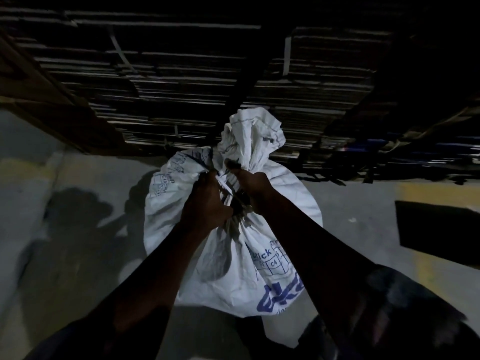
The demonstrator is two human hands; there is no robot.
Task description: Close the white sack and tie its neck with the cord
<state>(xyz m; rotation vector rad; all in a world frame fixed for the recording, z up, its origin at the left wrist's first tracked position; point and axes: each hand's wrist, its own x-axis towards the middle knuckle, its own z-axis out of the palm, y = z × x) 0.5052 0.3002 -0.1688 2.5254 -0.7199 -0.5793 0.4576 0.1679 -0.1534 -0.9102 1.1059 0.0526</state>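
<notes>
A full white woven sack (pixel 275 224) with blue print stands on the floor in the middle of the view. Its neck is bunched together, and the loose top (pixel 255 133) sticks up above the gathered part. A pale cord (pixel 225 187) runs between my two hands just below the neck. My left hand (pixel 205 203) is closed around the cord's near end, whose frayed strands hang below the fist. My right hand (pixel 249 187) grips the cord at the neck's right side. The knot itself is hidden by my fingers.
Tall stacks of flattened cardboard (pixel 181 81) rise right behind the sack. The concrete floor (pixel 78 229) spreads to the left, with shadows on it. A dark flat sheet (pixel 439 229) lies on the floor at the right beside a yellow floor stripe (pixel 413 196).
</notes>
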